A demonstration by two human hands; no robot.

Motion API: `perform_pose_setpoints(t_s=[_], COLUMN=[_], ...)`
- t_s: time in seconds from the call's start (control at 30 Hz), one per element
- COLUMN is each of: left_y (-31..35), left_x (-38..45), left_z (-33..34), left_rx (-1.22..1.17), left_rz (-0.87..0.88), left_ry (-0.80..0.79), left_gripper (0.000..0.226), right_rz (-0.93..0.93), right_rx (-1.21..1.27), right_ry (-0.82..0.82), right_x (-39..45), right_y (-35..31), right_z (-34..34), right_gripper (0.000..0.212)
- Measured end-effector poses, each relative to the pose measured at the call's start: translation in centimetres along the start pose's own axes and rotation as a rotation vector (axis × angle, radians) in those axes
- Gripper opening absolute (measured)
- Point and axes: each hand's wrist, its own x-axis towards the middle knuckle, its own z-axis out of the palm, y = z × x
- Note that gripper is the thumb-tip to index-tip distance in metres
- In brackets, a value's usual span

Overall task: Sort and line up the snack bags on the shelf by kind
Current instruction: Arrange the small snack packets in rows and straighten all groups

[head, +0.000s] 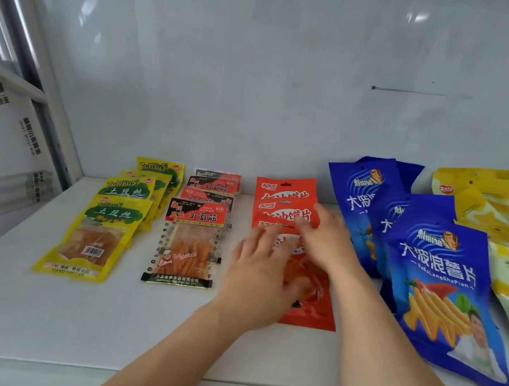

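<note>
White shelf (pixel 34 309), mid-sort: left hand (pixel 254 278) flat with fingers straight on the front red bag (pixel 309 302), right hand (pixel 327 235) fingers spread on the red row behind; next, probably square this column between the black-red packs (pixel 189 242) and blue bags (pixel 443 284).

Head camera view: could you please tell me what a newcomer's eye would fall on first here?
Most striking are the two bare hands at centre, the left hand and right hand both resting on the column of red bags. Next come the big blue chip bags overlapping on the right. On the left of the white shelf, yellow bags and black-and-red bags already lie in neat columns.
</note>
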Motion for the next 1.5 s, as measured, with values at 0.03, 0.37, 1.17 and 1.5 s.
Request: perform_pose_setpoints(t_s=[0.03,0.37,1.17,1.5], left_y=[0.1,-0.1,-1.2,-1.2], left_x=[-0.5,-0.3,2.0,1.6], left_z=[0.1,1.2,2.0,2.5], left_rx=[0.074,0.189,0.109,0.119], left_rz=[0.04,0.0,-0.02,-0.02], left_ry=[-0.069,-0.172,-0.225,-0.134], left_gripper=[0.079,0.078,0.073,0.081], right_rz=[-0.011,-0.112,-0.061,-0.032], right_rx=[-0.027,-0.235,-0.224,0.089], right_ry=[0.005,-0.107,-0.178,-0.017], right_x=[0.6,5.8,6.6,4.8], right_y=[-0.5,-3.0,-1.8,-1.8], right_z=[-0.2,-0.2,3.1,1.5], right_gripper=[0.059,0.062,0.069,0.08])
